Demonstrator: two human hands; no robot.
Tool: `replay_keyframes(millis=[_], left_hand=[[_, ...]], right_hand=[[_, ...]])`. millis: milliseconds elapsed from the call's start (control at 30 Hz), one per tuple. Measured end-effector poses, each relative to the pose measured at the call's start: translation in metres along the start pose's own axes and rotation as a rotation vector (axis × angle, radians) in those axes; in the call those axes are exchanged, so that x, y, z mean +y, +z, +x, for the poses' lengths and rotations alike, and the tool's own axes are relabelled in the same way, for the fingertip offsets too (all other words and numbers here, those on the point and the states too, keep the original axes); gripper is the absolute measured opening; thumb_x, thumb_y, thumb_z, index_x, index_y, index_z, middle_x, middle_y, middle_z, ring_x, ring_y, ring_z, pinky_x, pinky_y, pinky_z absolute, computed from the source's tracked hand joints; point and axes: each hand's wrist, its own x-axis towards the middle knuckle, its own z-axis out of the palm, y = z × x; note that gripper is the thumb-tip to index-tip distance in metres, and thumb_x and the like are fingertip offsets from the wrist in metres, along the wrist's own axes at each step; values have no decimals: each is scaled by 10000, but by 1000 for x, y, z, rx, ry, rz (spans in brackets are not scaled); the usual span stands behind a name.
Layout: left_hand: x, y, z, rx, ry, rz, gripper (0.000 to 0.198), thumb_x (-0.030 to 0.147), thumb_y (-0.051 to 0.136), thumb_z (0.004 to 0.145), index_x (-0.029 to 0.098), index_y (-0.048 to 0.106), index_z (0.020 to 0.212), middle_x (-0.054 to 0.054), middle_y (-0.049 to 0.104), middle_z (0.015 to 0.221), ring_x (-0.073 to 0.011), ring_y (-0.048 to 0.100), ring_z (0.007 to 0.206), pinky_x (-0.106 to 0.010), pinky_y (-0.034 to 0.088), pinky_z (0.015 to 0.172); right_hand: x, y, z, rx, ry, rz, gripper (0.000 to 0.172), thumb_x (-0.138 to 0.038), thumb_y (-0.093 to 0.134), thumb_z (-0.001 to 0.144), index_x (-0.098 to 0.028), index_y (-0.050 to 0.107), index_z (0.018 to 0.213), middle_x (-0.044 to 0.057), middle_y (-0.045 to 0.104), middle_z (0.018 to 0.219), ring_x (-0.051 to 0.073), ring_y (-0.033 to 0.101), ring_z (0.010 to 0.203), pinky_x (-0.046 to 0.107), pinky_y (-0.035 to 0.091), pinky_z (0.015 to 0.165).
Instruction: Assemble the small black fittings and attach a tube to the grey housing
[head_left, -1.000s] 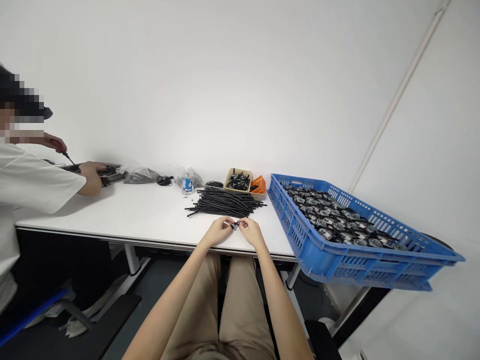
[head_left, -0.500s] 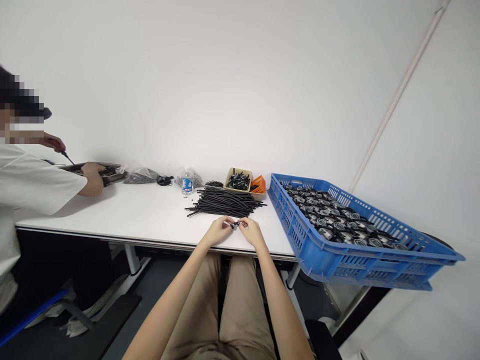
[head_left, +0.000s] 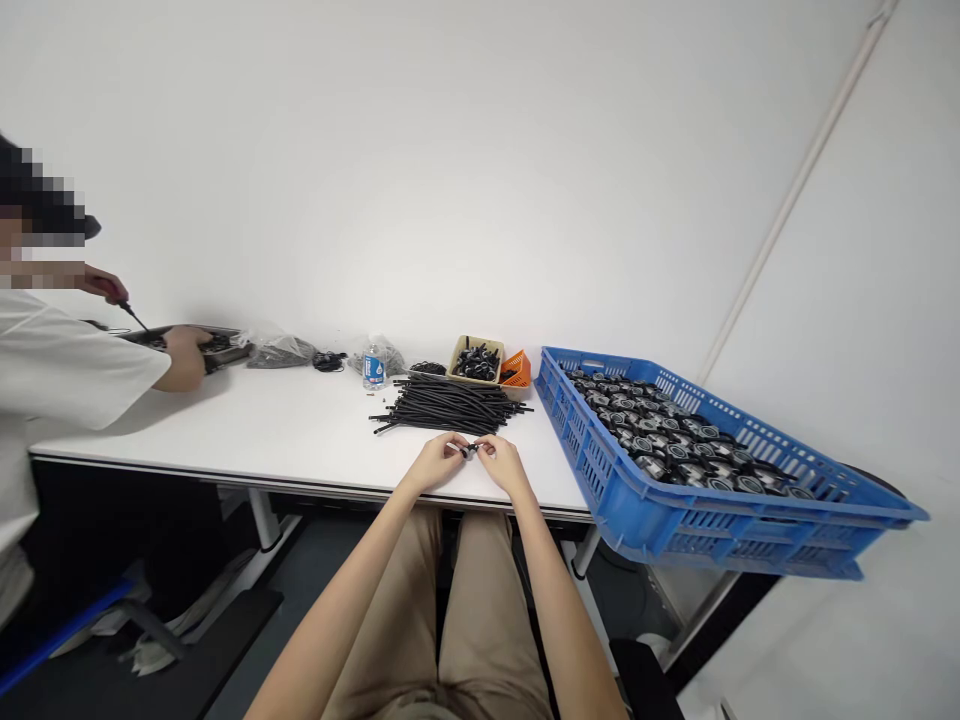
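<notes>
Between my fingertips, just above the front of the white table (head_left: 300,430), is a small black part with a light ring-like piece (head_left: 469,451); its exact kind is too small to make out. My left hand (head_left: 436,462) pinches it from the left side. From the other side my right hand (head_left: 501,463) grips it, thumb and fingers closed together. Right behind my hands lies a pile of black tubes (head_left: 454,404), heaped roughly side by side.
A blue crate (head_left: 622,500) full of black-and-silver parts stands on the right. Behind the tubes are a cream basket (head_left: 454,368) of black pieces, an orange basket (head_left: 517,368) and a water bottle (head_left: 373,366). At left, a co-worker (head_left: 67,350) holds a screwdriver (head_left: 135,317) over a tray.
My hands stay almost still, both on the small part. The co-worker has shifted very slightly to the left.
</notes>
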Motion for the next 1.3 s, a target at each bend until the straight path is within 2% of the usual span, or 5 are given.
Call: replay_keyframes(millis=[1300], left_hand=[[-4,0,0,-11,8,-16,275,126,508,716,143,652,950,-71,701,974,-159,649,815,-276,511,787]], right_hand=[[0,0,-1,-5,-7,-12,226,-91,547,837,-185,715,954,42,719,886,178,647,830,263,479,789]])
